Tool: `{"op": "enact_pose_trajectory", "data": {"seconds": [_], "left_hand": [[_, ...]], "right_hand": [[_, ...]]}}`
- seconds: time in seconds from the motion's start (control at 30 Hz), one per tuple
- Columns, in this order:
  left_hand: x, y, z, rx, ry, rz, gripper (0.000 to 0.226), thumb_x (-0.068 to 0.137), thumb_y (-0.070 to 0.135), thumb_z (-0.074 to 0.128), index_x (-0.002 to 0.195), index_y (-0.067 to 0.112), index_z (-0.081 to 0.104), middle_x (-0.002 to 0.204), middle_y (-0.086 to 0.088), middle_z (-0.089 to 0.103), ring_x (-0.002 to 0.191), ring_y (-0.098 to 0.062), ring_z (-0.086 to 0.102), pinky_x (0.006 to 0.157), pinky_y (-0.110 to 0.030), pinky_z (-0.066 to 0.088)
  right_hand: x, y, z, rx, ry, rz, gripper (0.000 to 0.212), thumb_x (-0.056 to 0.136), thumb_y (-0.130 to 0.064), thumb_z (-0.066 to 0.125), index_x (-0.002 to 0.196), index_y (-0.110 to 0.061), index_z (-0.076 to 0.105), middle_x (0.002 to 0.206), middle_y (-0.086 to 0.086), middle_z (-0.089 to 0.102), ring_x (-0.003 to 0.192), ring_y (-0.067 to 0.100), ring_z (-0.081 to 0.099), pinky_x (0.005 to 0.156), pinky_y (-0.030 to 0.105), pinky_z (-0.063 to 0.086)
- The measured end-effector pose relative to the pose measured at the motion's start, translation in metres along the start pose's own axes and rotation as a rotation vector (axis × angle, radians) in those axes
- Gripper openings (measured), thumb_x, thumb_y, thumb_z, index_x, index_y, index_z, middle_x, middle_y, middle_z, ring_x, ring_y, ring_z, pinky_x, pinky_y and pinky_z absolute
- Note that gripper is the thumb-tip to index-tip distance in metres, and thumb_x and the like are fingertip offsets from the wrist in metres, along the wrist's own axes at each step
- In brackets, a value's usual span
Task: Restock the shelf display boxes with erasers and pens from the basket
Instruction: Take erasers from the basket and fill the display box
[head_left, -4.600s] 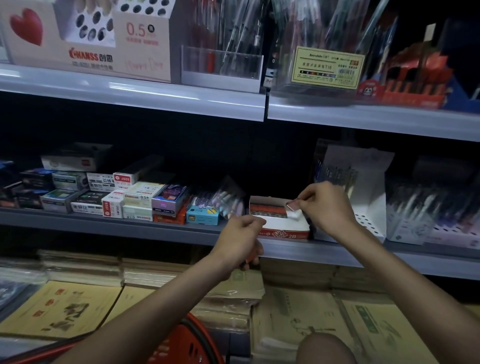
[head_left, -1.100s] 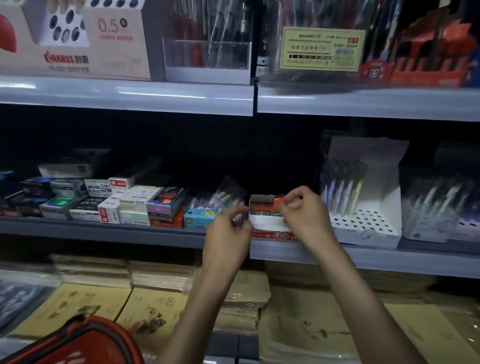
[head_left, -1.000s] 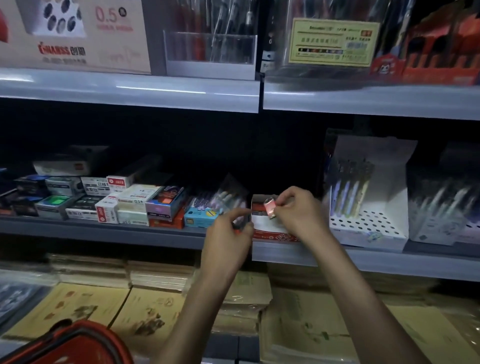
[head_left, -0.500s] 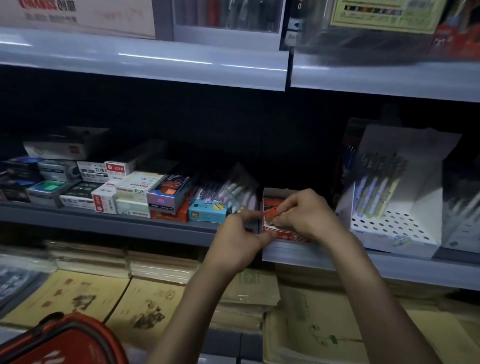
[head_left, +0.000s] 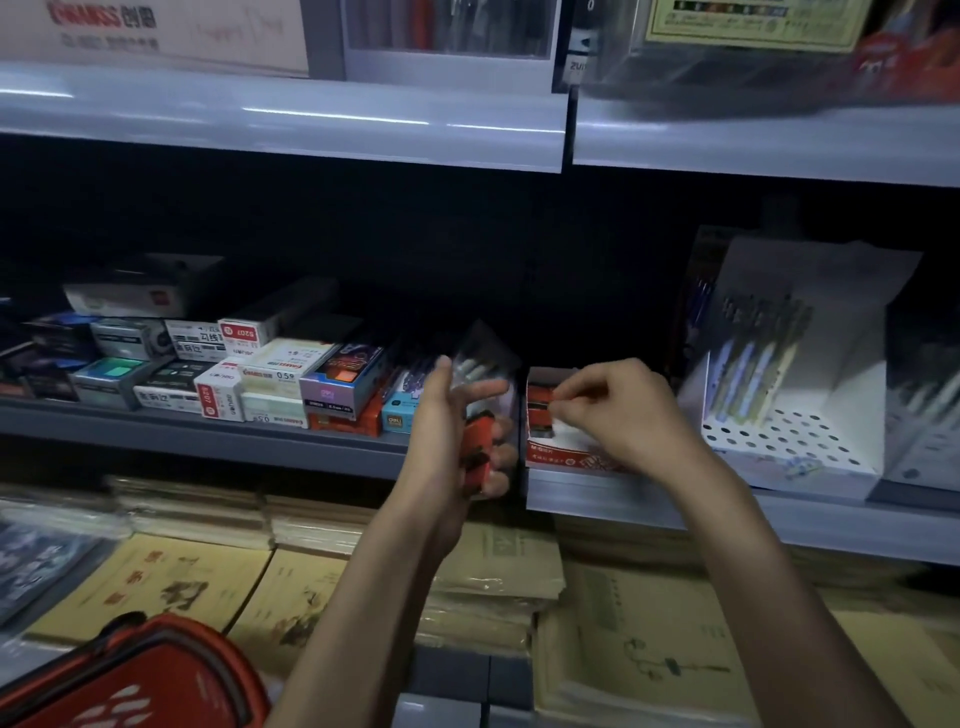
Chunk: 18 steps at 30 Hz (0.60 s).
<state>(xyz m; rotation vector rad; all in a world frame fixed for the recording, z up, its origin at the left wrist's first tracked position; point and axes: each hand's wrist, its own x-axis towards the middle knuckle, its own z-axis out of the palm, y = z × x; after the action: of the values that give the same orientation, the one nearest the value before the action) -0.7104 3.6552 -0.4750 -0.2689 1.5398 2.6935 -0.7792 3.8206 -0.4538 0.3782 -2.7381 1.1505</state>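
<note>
here, left hand (head_left: 442, 457) fingers curl round erasers (head_left: 475, 448) beside the display box (head_left: 563, 460); right hand (head_left: 626, 415) fingers pinch inside it, hold unclear.

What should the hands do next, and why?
Probably the right hand should reach over for another of the small red erasers the left hand grips, since its fingertips are down in the red-and-white cardboard display box, which looks only part full.

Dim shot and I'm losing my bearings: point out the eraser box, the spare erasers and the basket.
eraser box (head_left: 556, 458): head view, on its red-and-white front wall.
erasers (head_left: 475, 448): head view, on the red wrapper gripped by the left hand (head_left: 440, 434).
basket (head_left: 171, 670): head view, on its red wall, bottom left.
</note>
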Motion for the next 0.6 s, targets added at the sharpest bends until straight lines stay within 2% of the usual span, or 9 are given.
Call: {"op": "enact_pose_trajectory", "data": {"seconds": [0.1,0.2,0.23,0.3,0.33,0.37,0.47,0.53,0.6], "left_hand": [[-0.006,0.004,0.004,-0.078,-0.044,0.04,0.082,0.094,0.082,0.026,0.134,0.017,0.057,0.07,-0.005,0.05,0.052,-0.014,0.044,0.042,-0.022,0.029],[-0.01,0.003,0.01,-0.047,-0.082,0.108,0.087,0.089,0.087,0.021,0.142,0.025,0.05,0.077,-0.008,0.057,0.059,-0.017,0.051,0.047,-0.025,0.037],[-0.01,0.002,0.011,-0.005,-0.086,0.131,0.089,0.088,0.089,0.019,0.146,0.027,0.046,0.087,-0.01,0.063,0.066,-0.018,0.06,0.05,-0.027,0.046],[-0.01,-0.002,0.015,0.127,-0.078,0.181,0.091,0.085,0.09,0.015,0.154,0.035,0.038,0.131,-0.013,0.065,0.106,-0.028,0.071,0.073,-0.036,0.062],[-0.011,-0.003,0.018,0.166,-0.083,0.202,0.09,0.085,0.09,0.015,0.157,0.039,0.034,0.146,-0.01,0.056,0.12,-0.031,0.066,0.085,-0.026,0.044],[-0.013,-0.005,0.021,0.174,-0.098,0.217,0.09,0.084,0.091,0.017,0.158,0.042,0.03,0.151,-0.003,0.05,0.119,-0.025,0.068,0.059,-0.022,0.048],[-0.014,-0.011,0.027,0.125,-0.163,0.217,0.094,0.078,0.093,0.028,0.159,0.046,0.025,0.127,0.016,0.054,0.085,0.003,0.073,0.063,-0.028,0.059],[-0.01,-0.017,0.026,0.208,-0.152,0.247,0.092,0.078,0.09,0.024,0.159,0.046,0.025,0.125,0.022,0.055,0.093,0.006,0.07,0.071,-0.026,0.059],[-0.003,-0.019,0.025,0.264,-0.137,0.252,0.092,0.079,0.092,0.025,0.156,0.043,0.034,0.138,0.013,0.055,0.107,-0.003,0.065,0.082,-0.031,0.055]], "right_hand": [[-0.019,-0.019,-0.02,0.24,-0.028,-0.064,0.006,0.092,-0.028,0.075,0.091,-0.028,0.081,0.082,-0.015,0.075,0.075,-0.01,0.064,0.072,0.018,0.045],[-0.038,-0.032,-0.025,0.312,-0.14,-0.094,0.008,0.093,-0.033,0.073,0.095,-0.029,0.08,0.085,-0.015,0.076,0.067,-0.013,0.061,0.07,0.017,0.042],[-0.041,-0.034,-0.023,0.331,-0.167,-0.096,0.008,0.092,-0.033,0.075,0.096,-0.028,0.08,0.085,-0.014,0.077,0.07,-0.01,0.063,0.072,0.018,0.044],[-0.043,-0.035,-0.015,0.382,-0.204,-0.074,0.013,0.088,-0.027,0.079,0.1,-0.024,0.077,0.078,-0.008,0.077,0.071,-0.002,0.069,0.072,0.019,0.048],[-0.043,-0.034,-0.013,0.38,-0.207,-0.065,0.017,0.086,-0.024,0.082,0.102,-0.022,0.075,0.073,-0.007,0.074,0.067,0.001,0.069,0.071,0.021,0.05],[-0.043,-0.032,-0.011,0.353,-0.2,-0.065,0.021,0.084,-0.024,0.084,0.102,-0.023,0.074,0.071,-0.004,0.072,0.066,0.002,0.068,0.069,0.024,0.052],[-0.043,-0.027,-0.012,0.299,-0.206,-0.073,0.027,0.079,-0.022,0.088,0.103,-0.023,0.075,0.082,0.008,0.071,0.07,0.008,0.066,0.075,0.033,0.056],[-0.043,-0.025,-0.015,0.343,-0.224,-0.054,0.028,0.077,-0.015,0.089,0.101,-0.019,0.075,0.092,0.013,0.073,0.078,0.016,0.072,0.08,0.036,0.061],[-0.044,-0.024,-0.02,0.363,-0.198,-0.051,0.027,0.077,-0.011,0.088,0.1,-0.019,0.076,0.095,0.008,0.076,0.086,0.016,0.074,0.078,0.027,0.062]]}}
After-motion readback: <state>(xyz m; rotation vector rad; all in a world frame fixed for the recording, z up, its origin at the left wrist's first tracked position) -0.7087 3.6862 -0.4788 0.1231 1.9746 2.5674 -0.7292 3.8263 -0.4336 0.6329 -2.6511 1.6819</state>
